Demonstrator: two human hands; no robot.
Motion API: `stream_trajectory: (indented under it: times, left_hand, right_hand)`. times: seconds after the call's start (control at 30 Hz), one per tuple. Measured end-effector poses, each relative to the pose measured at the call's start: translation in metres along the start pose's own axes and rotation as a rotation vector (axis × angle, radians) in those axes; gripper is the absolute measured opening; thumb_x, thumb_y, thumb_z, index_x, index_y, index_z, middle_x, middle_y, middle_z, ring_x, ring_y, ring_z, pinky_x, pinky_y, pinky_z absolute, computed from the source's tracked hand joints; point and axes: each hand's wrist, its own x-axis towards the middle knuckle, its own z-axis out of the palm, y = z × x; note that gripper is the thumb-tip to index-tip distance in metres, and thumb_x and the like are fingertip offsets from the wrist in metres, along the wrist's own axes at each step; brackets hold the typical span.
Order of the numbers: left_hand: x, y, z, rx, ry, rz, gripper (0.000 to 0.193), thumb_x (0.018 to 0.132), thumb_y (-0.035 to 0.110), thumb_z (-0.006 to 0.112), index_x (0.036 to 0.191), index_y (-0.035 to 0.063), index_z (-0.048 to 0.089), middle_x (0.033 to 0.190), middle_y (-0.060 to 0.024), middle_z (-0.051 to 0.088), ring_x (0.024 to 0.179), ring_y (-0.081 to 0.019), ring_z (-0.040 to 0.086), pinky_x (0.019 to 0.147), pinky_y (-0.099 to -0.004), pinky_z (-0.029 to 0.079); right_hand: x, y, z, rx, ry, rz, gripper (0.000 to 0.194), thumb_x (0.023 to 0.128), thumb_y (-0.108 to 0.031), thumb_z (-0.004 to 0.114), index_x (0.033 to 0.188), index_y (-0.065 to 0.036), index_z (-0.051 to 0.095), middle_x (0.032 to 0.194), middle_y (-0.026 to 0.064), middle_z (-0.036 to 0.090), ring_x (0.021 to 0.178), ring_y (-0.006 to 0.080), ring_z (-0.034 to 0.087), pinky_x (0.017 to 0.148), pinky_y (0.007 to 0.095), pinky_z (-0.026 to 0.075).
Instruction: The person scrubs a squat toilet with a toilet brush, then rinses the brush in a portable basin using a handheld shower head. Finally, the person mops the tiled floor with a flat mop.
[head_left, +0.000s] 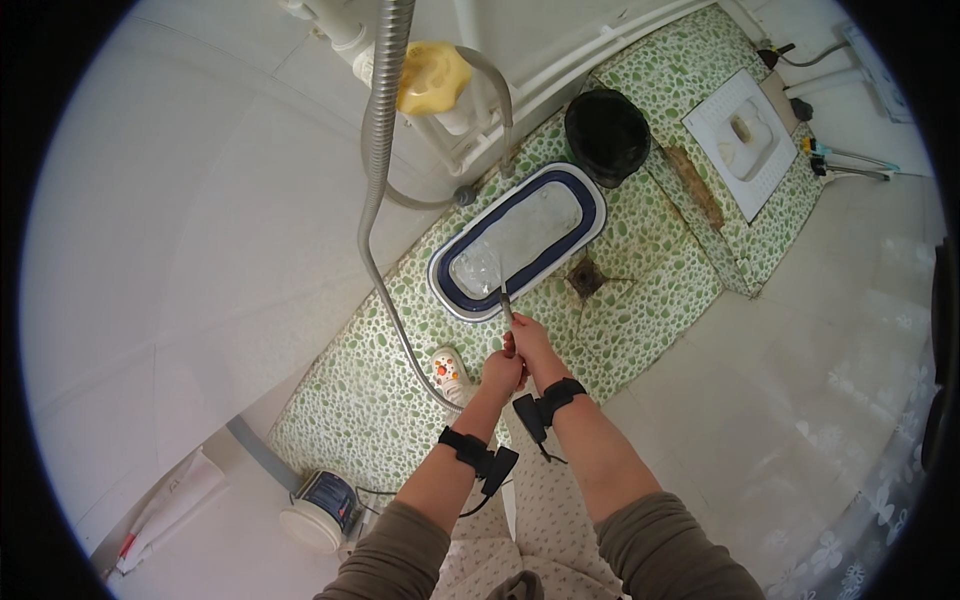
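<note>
Both my hands close around the slim handle of a sprayer (506, 304), whose tip points at the near end of a basin. My right hand (531, 341) is higher up on it, and my left hand (504, 373) sits just below and to the left. Beyond them, the oval white and dark blue basin (592, 196) rests on the green pebble-patterned floor. Water splashes at its near left end, where a thin stream from the sprayer lands. A ribbed metal hose (379, 142) hangs down at the left and runs towards my hands.
A black-lined bucket (606, 135) stands beyond the basin, near a raised step with a white squat toilet (772, 161). Right of the basin is a floor drain (586, 277). A yellow valve knob (433, 77) and pipes line the wall. A white tub (311, 521) stands lower left.
</note>
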Motion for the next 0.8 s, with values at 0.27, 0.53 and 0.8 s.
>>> stream_trajectory:
  times: [0.27, 0.53, 0.8]
  left_hand:
    - [-0.008, 0.004, 0.001, -0.034, -0.027, -0.049, 0.020, 0.086, 0.012, 0.042, 0.074, -0.0026, 0.048, 0.059, -0.0065, 0.048, 0.044, -0.0136, 0.043, 0.038, -0.0258, 0.033]
    - [-0.008, 0.004, -0.001, 0.050, -0.025, -0.028, 0.022, 0.086, 0.014, 0.042, 0.075, -0.0036, 0.050, 0.060, -0.0078, 0.050, 0.044, -0.0141, 0.046, 0.038, -0.0264, 0.035]
    - [-0.032, 0.026, -0.010, 0.836, 0.193, 0.462, 0.022, 0.083, 0.018, 0.050, 0.086, -0.0026, 0.056, 0.077, -0.0136, 0.061, 0.069, -0.0248, 0.061, 0.061, -0.0317, 0.048]
  right_hand:
    - [0.006, 0.009, -0.004, -0.109, 0.015, -0.018, 0.038, 0.090, -0.013, 0.036, 0.128, -0.008, 0.037, 0.067, 0.0059, 0.049, 0.050, 0.0132, 0.043, 0.043, 0.0287, 0.041]
    - [0.002, 0.009, -0.004, -0.044, 0.026, 0.025, 0.039, 0.091, -0.013, 0.036, 0.129, -0.010, 0.036, 0.072, 0.0066, 0.053, 0.053, 0.0127, 0.043, 0.046, 0.0293, 0.043]
    - [0.004, 0.005, 0.003, 0.156, 0.059, 0.046, 0.041, 0.088, -0.010, 0.039, 0.129, -0.006, 0.035, 0.071, 0.0084, 0.049, 0.052, 0.0130, 0.041, 0.044, 0.0277, 0.038]
